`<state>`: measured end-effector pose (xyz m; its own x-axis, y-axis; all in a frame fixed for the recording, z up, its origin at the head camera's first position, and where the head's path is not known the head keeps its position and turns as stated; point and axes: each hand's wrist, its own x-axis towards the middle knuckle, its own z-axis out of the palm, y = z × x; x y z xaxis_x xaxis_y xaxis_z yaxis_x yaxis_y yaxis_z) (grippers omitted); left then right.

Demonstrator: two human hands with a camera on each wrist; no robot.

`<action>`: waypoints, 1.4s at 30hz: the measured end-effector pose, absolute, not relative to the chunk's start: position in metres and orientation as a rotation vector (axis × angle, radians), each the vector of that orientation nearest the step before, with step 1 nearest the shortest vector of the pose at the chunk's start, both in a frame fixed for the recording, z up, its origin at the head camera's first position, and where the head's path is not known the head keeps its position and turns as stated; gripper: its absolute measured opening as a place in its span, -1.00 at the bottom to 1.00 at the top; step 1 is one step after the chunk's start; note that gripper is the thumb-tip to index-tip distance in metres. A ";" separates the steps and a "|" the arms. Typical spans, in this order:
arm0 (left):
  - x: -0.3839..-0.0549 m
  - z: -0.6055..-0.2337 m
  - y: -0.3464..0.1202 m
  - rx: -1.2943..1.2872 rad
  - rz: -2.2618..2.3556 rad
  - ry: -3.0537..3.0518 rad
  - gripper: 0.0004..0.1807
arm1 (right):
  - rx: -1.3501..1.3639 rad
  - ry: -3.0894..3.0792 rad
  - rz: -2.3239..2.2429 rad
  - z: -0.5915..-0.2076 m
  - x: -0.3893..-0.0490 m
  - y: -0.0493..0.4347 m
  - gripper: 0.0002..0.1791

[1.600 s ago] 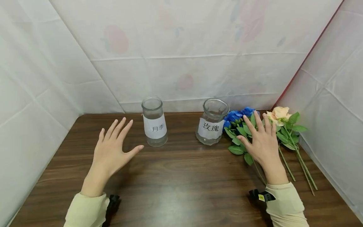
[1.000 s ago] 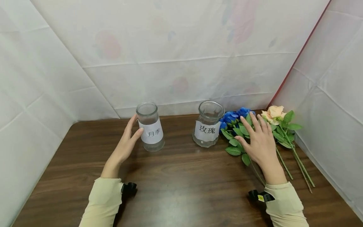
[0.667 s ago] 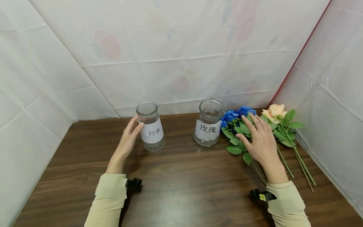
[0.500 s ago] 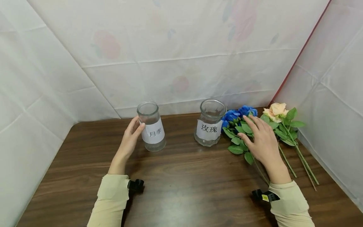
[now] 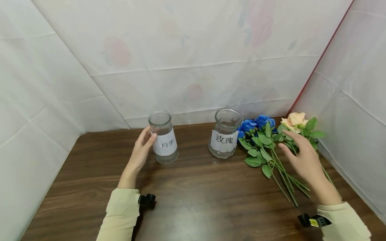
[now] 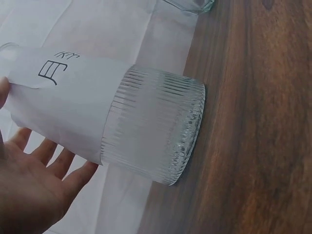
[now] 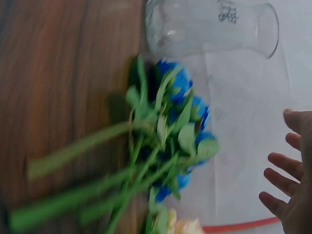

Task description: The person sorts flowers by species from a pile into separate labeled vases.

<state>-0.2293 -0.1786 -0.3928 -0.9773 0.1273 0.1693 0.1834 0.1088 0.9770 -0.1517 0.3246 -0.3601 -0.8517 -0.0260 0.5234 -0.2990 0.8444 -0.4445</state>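
Observation:
My left hand (image 5: 141,150) holds the side of a tall ribbed glass vase (image 5: 167,158), thumb in front and fingers behind. The vase stands upright, wrapped in a white handwritten label (image 6: 73,92). My right hand (image 5: 306,160) hovers with spread, slightly bent fingers above the flowers on the right and grips nothing. Below and beside it lie artificial blue roses (image 5: 264,122) with green leaves and long stems. A peach rose (image 5: 295,121) lies behind the right hand, which covers part of its stems.
A wider glass vase (image 5: 223,154) with its own handwritten label stands between the tall vase and the blue roses. White cloth (image 5: 193,80) hangs behind and along both sides of the dark wooden table (image 5: 193,194).
My left hand has come in from the left and taken hold of the tall vase. My right hand has moved right and toward me, uncovering the blue roses' stems.

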 end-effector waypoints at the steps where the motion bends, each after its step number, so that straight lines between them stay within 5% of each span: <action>1: -0.229 -0.393 -0.178 -0.316 -2.048 -2.302 -0.35 | 0.221 -2.508 0.743 -0.360 -0.150 0.330 -0.46; 20: -0.230 -0.393 -0.178 -0.285 -2.037 -2.326 -0.34 | -0.057 -2.527 0.996 -0.376 -0.143 0.447 -0.67; 42: -0.229 -0.391 -0.177 -0.276 -2.020 -2.354 -0.34 | -0.238 -2.872 0.739 -0.414 -0.141 0.485 -0.50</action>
